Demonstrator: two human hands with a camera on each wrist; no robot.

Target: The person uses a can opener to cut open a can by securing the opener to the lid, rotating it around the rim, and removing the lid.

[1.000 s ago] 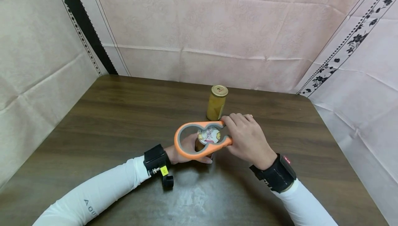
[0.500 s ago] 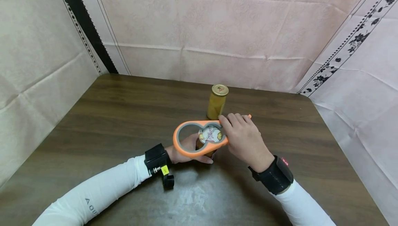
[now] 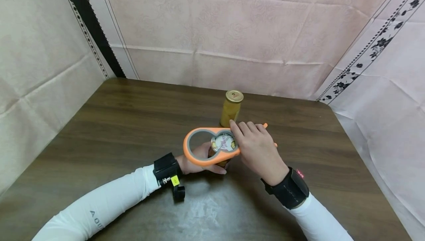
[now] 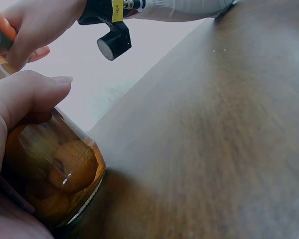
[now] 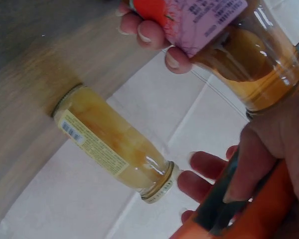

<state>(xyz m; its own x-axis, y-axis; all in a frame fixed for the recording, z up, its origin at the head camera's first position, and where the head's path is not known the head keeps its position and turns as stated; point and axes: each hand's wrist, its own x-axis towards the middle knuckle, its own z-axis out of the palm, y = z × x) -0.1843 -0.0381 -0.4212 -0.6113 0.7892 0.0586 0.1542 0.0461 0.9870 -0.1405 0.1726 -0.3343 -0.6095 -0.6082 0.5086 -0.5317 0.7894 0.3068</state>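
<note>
My left hand (image 3: 198,153) grips a glass jar of round brown fruit (image 4: 55,169) near the table's middle. In the right wrist view its fingers curl round the jar's pink label (image 5: 209,25). The jar's printed white lid (image 3: 224,142) faces up, inside the smaller loop of an orange and grey jar opener (image 3: 206,162). My right hand (image 3: 257,147) holds the opener's two handles squeezed together from the right, and their orange tips stick out past the fingers. The opener's larger loop extends left over my left hand.
A tall jar of yellow fruit (image 3: 230,112) with a gold lid stands just behind the opener, its label (image 5: 92,144) showing in the right wrist view. The brown wooden table (image 3: 139,115) ends at pale patterned cloth (image 3: 239,31) hanging behind and at both sides.
My right hand has moved left along the opener and squeezed its handles closer together, so their tips now show beyond the fingers. The loop is narrower round the lid. My left hand stays put.
</note>
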